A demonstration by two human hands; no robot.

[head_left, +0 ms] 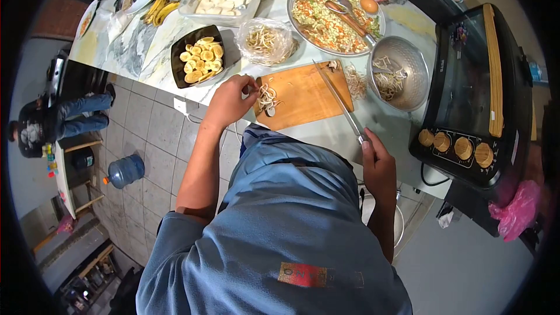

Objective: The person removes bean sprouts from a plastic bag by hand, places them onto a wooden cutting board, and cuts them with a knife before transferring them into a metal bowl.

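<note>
Left hand (232,98) pinches pale sliced onion rings (267,98) at the near-left edge of the rectangular wooden cutting board (303,94) on the marbled worktop (146,46). Right hand (377,166), grip closed on the long steel knife (338,100), blade lying diagonally across the board. Metal colander (402,73) just right.

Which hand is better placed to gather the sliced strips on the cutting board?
Left. The left hand already touches the sliced strips on the cutting board; the right hand grips the knife.
</note>
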